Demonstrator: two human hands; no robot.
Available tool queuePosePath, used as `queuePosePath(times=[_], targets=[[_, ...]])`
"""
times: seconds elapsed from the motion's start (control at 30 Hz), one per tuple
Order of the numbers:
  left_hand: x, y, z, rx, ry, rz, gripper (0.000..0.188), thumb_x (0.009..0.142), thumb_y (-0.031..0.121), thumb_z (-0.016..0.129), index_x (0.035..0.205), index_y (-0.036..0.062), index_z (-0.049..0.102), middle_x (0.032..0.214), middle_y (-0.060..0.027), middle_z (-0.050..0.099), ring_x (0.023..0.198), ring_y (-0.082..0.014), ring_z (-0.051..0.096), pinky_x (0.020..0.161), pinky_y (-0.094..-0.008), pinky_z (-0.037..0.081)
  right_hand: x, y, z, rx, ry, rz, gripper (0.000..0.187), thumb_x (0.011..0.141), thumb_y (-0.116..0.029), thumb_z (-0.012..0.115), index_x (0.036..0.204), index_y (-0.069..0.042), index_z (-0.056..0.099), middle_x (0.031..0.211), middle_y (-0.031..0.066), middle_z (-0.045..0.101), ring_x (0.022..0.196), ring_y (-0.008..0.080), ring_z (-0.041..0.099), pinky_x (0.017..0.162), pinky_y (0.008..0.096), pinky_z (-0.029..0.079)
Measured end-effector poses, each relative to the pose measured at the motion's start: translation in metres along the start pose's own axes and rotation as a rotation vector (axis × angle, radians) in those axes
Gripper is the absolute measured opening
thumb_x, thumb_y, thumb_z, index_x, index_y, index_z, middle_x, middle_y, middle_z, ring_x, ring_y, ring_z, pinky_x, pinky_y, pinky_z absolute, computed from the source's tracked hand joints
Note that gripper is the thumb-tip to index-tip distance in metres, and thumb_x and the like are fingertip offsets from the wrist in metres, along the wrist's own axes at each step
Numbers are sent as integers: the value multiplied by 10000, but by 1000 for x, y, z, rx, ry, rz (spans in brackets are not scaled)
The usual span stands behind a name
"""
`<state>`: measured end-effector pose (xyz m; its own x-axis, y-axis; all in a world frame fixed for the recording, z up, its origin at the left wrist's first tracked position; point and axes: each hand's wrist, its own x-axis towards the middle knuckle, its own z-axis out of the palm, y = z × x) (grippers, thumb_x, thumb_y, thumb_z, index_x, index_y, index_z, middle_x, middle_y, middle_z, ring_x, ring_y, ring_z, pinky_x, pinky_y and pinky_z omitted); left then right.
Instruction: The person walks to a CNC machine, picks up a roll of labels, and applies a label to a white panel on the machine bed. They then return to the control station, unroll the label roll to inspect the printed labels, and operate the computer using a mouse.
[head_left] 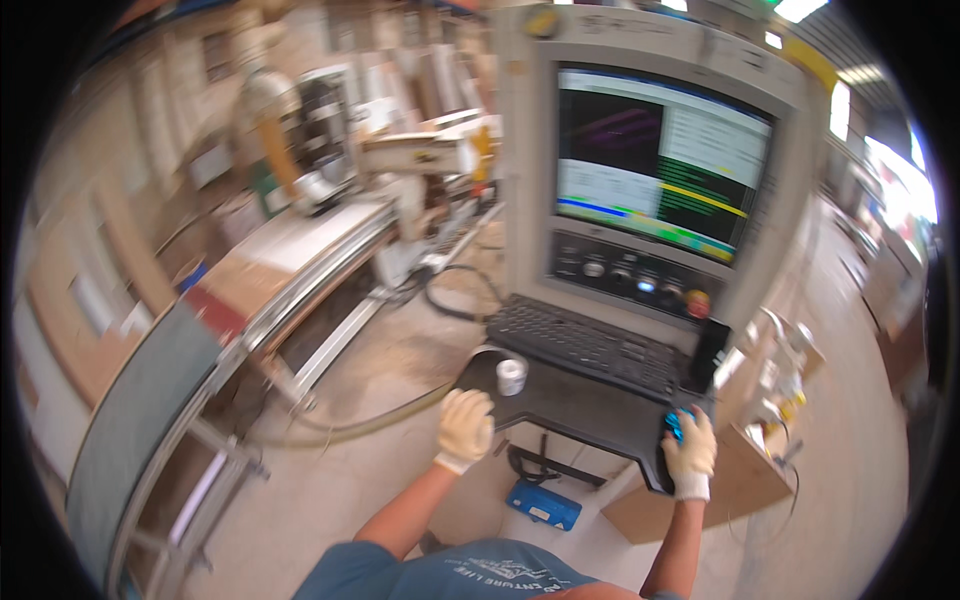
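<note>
My right hand (690, 448), in a cream work glove, rests over a computer mouse (675, 426) with blue patches, at the right end of the black keyboard tray (580, 412). Curled into a loose fist, my gloved left hand (466, 428) is at the tray's left front edge; whatever its fingers hold, if anything, is hidden. A white roll (511, 377), maybe tape, stands on the tray just beyond it. Behind lies a black keyboard (590, 345), below a grey control cabinet with a lit screen (660, 160) and a panel of knobs (625, 278).
A long machine bed (300, 235) with a pale board runs along the left, its tool head (325, 130) above. A grey belt (140, 430) extends toward me. Hoses cross the floor. Below the tray sits a blue box (543, 506); a wooden box (745, 485) stands right.
</note>
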<state>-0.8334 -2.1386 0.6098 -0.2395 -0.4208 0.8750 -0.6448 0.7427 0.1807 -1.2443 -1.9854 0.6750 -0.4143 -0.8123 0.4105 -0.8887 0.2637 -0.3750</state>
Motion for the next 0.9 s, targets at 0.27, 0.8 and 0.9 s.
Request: queuePosePath(times=[0.27, 0.8, 0.9], targets=[[15, 18, -9, -57, -2, -7, 172, 945, 150, 655, 1078, 54, 708, 1136, -150, 728, 1108, -378, 674, 1066, -533, 470, -2, 1, -2, 0, 58, -67, 590, 789, -211, 832, 1360, -152, 693, 1411, 161, 631, 1238, 390, 621, 1027, 515, 518], [41, 172, 74, -439, -1581, 945, 337, 893, 338, 679, 1153, 125, 698, 1015, -165, 752, 928, -421, 733, 754, -572, 581, -3, -2, -4, 50, 44, -83, 488, 749, -209, 824, 1226, -144, 746, 1408, 151, 638, 1227, 389, 626, 1012, 519, 523], [35, 176, 106, -486, -1491, 1076, 292, 842, 307, 681, 1015, 81, 749, 897, -183, 760, 869, -424, 749, 733, -559, 583, -2, -2, -3, 18, 57, -68, 490, 742, -217, 829, 1220, -152, 749, 1401, 156, 644, 1227, 390, 632, 1018, 520, 522]])
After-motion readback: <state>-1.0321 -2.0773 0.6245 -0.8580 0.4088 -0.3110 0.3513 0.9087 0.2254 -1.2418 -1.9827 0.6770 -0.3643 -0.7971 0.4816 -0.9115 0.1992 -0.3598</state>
